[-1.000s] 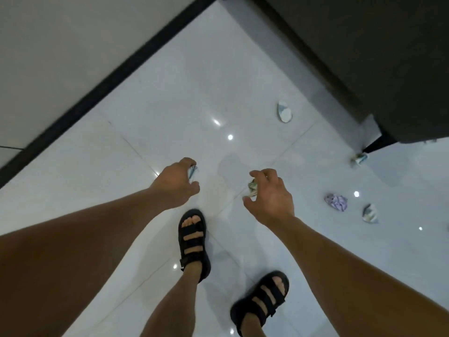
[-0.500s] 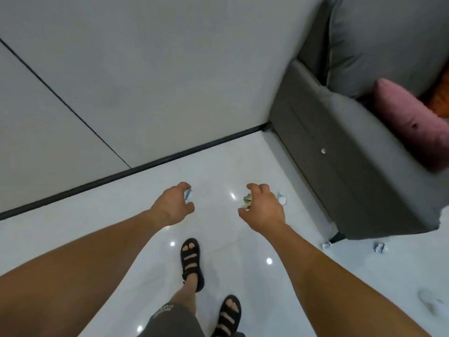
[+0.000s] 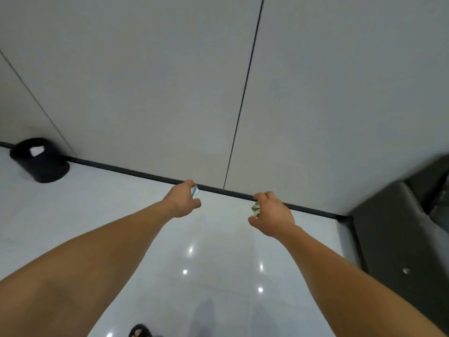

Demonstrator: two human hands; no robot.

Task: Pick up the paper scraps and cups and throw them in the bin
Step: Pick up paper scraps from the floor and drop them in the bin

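My left hand [image 3: 182,200] is closed around a white and blue paper scrap [image 3: 194,191] that pokes out past the fingers. My right hand [image 3: 273,214] grips a crumpled greenish paper scrap [image 3: 255,209]. Both hands are held out in front of me above the floor, near the wall's black skirting. A black round bin [image 3: 41,161] stands on the floor at the far left against the wall, with something white showing inside it. It is well to the left of my left hand.
A grey wall [image 3: 170,81] with thin dark seams fills the upper view. A dark grey sofa [image 3: 398,242] stands at the right edge. The glossy white tile floor [image 3: 102,205] runs between bin and sofa. My sandalled foot [image 3: 139,332] shows at the bottom.
The view has swung up and to the left: the floor scraps and most of the sofa have gone out of view, and the bin has come in. Both hands still hold their scraps.
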